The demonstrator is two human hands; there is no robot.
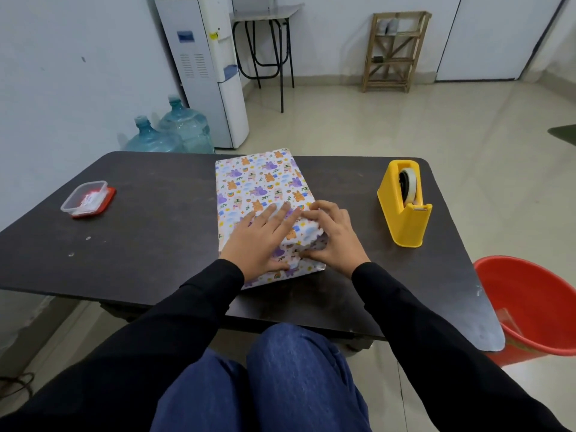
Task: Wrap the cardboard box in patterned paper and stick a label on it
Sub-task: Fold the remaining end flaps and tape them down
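Observation:
The box [260, 185] lies on the dark table [149, 219], fully covered in white patterned paper with bunnies and rainbows; no cardboard shows. My left hand [260, 241] lies flat on the near part of its top, fingers straight and spread, pressing the paper down. My right hand [332, 236] is at the near right corner, fingers and thumb curled around a folded flap of paper at the box's end. A clear small container with a red lid [87, 199], holding white and red slips, sits at the table's left.
A yellow tape dispenser [405, 204] stands on the table to the right of the box. A red bucket [533, 307] sits on the floor by the table's right corner. Water bottles [174, 132] and a water cooler [208, 70] stand behind the table.

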